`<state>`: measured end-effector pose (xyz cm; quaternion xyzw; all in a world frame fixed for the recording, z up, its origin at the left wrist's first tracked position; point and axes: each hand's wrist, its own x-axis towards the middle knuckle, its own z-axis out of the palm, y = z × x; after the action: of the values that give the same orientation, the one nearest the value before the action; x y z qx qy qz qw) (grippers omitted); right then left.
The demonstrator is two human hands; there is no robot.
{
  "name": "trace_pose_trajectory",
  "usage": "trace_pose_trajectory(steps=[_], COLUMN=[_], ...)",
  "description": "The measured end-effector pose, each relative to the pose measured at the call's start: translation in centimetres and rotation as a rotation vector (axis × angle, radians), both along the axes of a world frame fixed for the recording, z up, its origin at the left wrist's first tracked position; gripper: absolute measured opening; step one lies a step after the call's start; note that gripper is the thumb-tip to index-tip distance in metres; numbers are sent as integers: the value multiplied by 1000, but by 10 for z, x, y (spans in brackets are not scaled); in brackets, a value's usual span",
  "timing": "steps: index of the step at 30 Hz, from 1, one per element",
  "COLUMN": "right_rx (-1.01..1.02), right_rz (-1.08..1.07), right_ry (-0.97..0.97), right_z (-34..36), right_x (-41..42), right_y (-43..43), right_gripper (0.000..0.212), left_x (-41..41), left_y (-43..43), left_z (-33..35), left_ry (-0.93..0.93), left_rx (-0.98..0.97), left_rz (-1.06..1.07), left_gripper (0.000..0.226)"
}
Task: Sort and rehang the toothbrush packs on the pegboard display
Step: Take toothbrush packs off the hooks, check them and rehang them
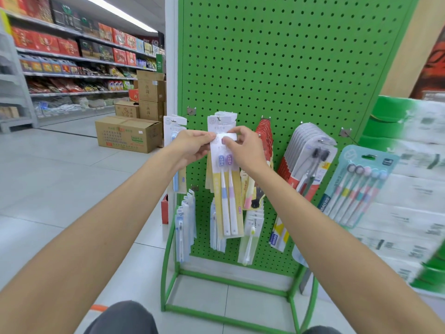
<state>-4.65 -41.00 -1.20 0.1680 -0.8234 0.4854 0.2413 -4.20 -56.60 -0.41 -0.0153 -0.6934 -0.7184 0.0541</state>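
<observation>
At far left, cardboard cartons, printed with characters too small to be read, are stacked on the floor before stocked store shelves. A yellow two-brush toothbrush pack, its label unreadable, is pinched at its white header by the fingers of the left hand and by the thumb and forefinger of the right hand. It is held just in front of like packs hung on the green pegboard. Further right are hung red packs, grey packs with black brushes and a teal five-brush pack, with blurred wrapped goods at far right.
</observation>
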Motion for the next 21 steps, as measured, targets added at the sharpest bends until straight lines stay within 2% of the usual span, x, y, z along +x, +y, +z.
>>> trace_pose_trajectory(steps=[4, 8, 12, 15, 17, 21], right_rx=[-74, -120, -175, -126, -73, -133], right_rz=[19, -21, 46, 108, 76, 89], right_ry=[-13, -41, -110, -150, -154, -182], right_z=[5, 3, -2, -12, -21, -32], right_x=[3, 2, 8, 13, 13, 13], right_y=[12, 21, 22, 21, 20, 20], right_gripper=[19, 24, 26, 25, 32, 46], left_x=[0, 7, 8, 4, 1, 2], left_y=[7, 8, 10, 10, 12, 14], left_z=[-7, -18, -33, -40, -42, -45], left_ry=[17, -1, 24, 47, 58, 78], left_rx=[67, -86, -69, -65, -59, -43], left_rz=[-62, -169, -120, -58, -36, -28], left_gripper=[16, 22, 10, 15, 18, 21])
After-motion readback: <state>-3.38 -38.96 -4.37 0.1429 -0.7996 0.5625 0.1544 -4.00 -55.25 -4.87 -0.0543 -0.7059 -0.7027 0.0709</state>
